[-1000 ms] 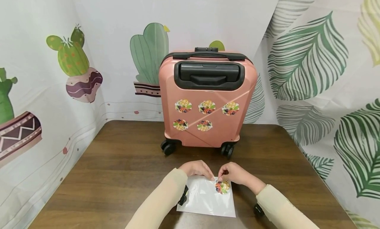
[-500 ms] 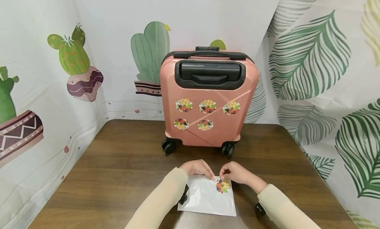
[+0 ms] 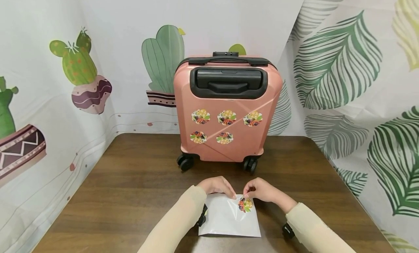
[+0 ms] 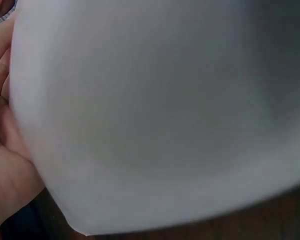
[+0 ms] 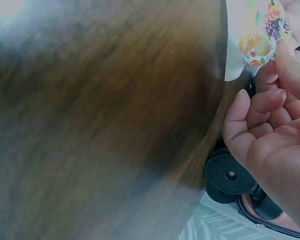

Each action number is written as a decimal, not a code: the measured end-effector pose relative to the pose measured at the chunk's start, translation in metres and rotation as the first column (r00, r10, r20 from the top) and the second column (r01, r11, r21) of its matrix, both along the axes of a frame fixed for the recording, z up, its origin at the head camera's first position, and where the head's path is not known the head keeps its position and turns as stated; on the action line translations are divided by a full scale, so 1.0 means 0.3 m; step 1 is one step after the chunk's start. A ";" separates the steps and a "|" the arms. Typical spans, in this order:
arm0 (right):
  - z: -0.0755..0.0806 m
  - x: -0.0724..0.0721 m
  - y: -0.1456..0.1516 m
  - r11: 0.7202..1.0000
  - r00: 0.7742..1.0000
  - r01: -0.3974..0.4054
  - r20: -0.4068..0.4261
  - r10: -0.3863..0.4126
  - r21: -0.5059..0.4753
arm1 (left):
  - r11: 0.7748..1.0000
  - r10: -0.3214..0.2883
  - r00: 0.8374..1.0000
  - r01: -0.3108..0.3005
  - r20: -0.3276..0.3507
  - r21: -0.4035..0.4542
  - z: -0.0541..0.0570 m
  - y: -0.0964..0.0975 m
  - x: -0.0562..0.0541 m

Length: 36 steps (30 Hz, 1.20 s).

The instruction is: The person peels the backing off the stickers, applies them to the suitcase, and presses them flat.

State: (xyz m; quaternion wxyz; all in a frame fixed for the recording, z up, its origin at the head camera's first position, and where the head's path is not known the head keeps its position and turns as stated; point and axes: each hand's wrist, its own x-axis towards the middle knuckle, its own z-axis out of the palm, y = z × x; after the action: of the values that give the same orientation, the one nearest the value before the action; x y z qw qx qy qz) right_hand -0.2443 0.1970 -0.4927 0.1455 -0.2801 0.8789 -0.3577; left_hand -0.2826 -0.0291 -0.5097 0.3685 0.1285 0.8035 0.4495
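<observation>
A white backing sheet (image 3: 226,220) is held off the table, its top edge gripped by my left hand (image 3: 217,185). Near its upper right corner is a round fruit-print sticker (image 3: 245,205). My right hand (image 3: 262,190) pinches the sticker's top edge between thumb and forefinger; the right wrist view shows this sticker (image 5: 262,37) close to the fingertips, its other fingers curled loosely. In the left wrist view the sheet (image 4: 155,120) fills most of the picture and hides the left fingertips, while the palm (image 4: 10,175) shows beside it.
A pink suitcase (image 3: 229,151) with black wheels stands upright behind the hands, bearing several similar fruit stickers (image 3: 227,117) in two rows. The brown wooden table (image 3: 137,187) lies beneath. A cloth with cactus and leaf prints (image 3: 124,20) hangs behind.
The sheet has tilted slightly, its lower left edge drawing up and to the right. My right hand has moved a little rightward, still pinching the sticker. The left hand keeps its grip.
</observation>
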 end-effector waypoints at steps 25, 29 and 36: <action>0.013 0.016 0.035 0.997 0.994 0.014 0.110 -0.005 -0.081 | 0.999 -0.005 0.999 0.003 -0.033 -0.042 0.008 0.004 0.003; 0.015 0.017 0.041 0.995 0.991 0.035 0.129 -0.022 -0.097 | 0.999 -0.008 1.000 0.007 -0.027 -0.039 0.006 0.004 0.000; 0.013 0.017 0.047 0.993 0.989 0.058 0.140 -0.044 -0.099 | 1.000 0.005 1.000 -0.006 -0.016 -0.022 0.010 0.002 0.002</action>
State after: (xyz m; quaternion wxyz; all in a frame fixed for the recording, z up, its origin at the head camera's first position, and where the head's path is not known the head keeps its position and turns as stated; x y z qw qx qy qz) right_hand -0.2392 0.2112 -0.4888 0.1819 -0.2395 0.8541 -0.4242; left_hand -0.2819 -0.0285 -0.5067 0.3622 0.1259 0.8117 0.4405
